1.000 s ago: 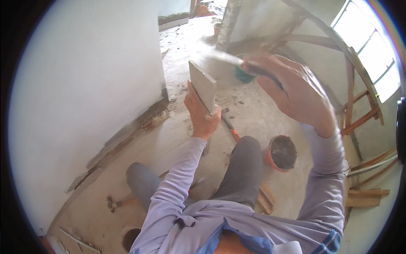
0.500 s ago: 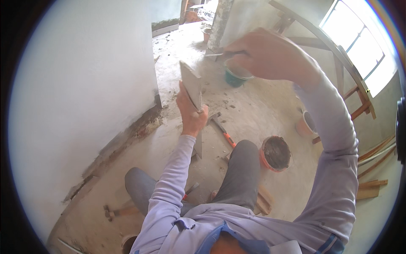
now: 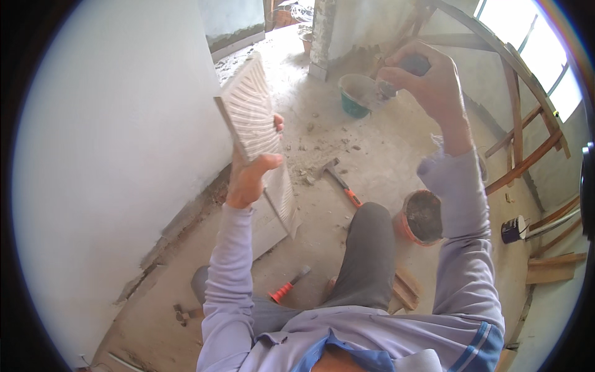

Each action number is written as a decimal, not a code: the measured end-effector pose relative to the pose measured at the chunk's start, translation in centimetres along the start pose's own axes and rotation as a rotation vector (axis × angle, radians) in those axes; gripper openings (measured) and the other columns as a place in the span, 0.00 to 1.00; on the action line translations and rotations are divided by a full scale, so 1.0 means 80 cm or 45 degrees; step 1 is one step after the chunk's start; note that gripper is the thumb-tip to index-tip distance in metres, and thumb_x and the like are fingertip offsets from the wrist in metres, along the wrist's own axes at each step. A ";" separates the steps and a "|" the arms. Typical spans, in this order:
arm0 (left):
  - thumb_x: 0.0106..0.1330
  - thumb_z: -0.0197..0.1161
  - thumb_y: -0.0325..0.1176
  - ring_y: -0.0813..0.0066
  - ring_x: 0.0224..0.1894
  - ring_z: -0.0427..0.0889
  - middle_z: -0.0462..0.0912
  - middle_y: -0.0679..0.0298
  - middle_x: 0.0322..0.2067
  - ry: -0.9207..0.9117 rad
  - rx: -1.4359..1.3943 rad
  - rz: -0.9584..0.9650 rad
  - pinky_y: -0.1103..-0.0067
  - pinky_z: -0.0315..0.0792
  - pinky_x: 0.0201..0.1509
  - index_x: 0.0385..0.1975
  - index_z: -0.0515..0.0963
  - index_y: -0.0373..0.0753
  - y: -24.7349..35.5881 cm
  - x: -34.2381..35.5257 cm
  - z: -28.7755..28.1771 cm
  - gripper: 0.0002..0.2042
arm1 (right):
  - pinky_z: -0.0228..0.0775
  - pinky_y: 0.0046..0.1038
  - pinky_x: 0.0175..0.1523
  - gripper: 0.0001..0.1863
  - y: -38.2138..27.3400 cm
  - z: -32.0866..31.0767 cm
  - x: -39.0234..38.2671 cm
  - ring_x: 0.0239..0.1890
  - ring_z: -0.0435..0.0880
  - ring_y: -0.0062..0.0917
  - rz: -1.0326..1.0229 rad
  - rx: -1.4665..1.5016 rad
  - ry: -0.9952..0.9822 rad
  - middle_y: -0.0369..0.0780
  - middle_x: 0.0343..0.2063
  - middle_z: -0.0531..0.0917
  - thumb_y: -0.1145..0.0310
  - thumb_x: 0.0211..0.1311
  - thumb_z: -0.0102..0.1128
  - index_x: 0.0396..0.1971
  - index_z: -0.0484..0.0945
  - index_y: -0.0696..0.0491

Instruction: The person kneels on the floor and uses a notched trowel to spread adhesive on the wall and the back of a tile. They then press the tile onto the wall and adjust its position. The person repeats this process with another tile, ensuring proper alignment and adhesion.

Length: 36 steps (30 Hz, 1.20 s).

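left hand (image 3: 246,177): gripping a ridged tile (image 3: 248,111)
right hand (image 3: 434,93): curled around a dark tool handle (image 3: 414,64)
floor (image 3: 365,161): hammer (image 3: 343,183) and orange bucket (image 3: 404,226) near the right knee (image 3: 375,218)

A tile (image 3: 249,102) partly hides the left hand (image 3: 246,181), the right hand (image 3: 434,84) partly covers a tool (image 3: 414,64), and the top edge crops the window (image 3: 542,53).

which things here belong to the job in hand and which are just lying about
Likely in use:
pale flat ridged slab, in left hand
dark rounded handle, in right hand
orange round bucket of grey mix

Apparently lying about:
grey hammer, orange-and-black handle
flat metal tool, red handle
brown wooden boards, at right
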<state>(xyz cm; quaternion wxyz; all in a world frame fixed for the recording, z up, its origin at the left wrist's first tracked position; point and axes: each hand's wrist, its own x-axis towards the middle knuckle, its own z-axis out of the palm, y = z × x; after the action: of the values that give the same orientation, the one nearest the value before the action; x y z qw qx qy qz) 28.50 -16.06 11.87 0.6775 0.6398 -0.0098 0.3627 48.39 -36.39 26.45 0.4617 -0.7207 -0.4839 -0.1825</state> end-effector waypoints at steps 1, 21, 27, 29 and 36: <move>0.45 0.58 0.34 0.68 0.54 0.71 0.74 0.59 0.47 -0.004 0.006 -0.038 0.71 0.62 0.64 0.52 0.70 0.33 0.013 -0.001 -0.003 0.28 | 0.69 0.21 0.29 0.10 0.004 0.007 -0.004 0.22 0.77 0.15 0.007 0.119 0.149 0.36 0.23 0.84 0.65 0.55 0.70 0.28 0.80 0.56; 0.47 0.63 0.31 0.68 0.43 0.72 0.72 0.63 0.38 -0.424 0.520 -0.684 0.73 0.68 0.54 0.71 0.59 0.46 -0.074 -0.114 -0.040 0.43 | 0.58 0.25 0.23 0.27 -0.023 0.132 -0.132 0.16 0.69 0.23 -0.183 1.560 0.177 0.43 0.15 0.74 0.51 0.70 0.44 0.23 0.72 0.61; 0.46 0.63 0.32 0.60 0.57 0.74 0.75 0.52 0.55 -0.437 0.569 -0.738 0.71 0.66 0.62 0.71 0.58 0.43 -0.088 -0.127 -0.055 0.44 | 0.59 0.23 0.22 0.21 -0.027 0.173 -0.122 0.14 0.66 0.20 -0.156 1.402 0.025 0.41 0.16 0.76 0.59 0.66 0.45 0.21 0.72 0.60; 0.46 0.63 0.33 0.56 0.62 0.72 0.72 0.49 0.61 -0.426 0.603 -0.712 0.70 0.64 0.66 0.71 0.59 0.42 -0.092 -0.132 -0.061 0.44 | 0.59 0.24 0.20 0.21 -0.039 0.161 -0.111 0.14 0.66 0.20 -0.200 1.424 0.031 0.41 0.16 0.75 0.59 0.67 0.43 0.21 0.71 0.60; 0.45 0.63 0.32 0.51 0.66 0.67 0.68 0.46 0.64 -0.378 0.603 -0.680 0.70 0.58 0.71 0.70 0.59 0.39 -0.100 -0.145 -0.068 0.44 | 0.60 0.27 0.20 0.20 -0.058 0.150 -0.135 0.17 0.70 0.27 -0.769 1.375 0.168 0.41 0.19 0.74 0.59 0.68 0.42 0.24 0.69 0.60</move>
<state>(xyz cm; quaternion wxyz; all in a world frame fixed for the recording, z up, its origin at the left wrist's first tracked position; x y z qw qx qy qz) 21.50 -16.18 -1.53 0.5727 0.8042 0.1433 0.0693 37.12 -31.52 14.98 0.7179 -0.2038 -0.6609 -0.0786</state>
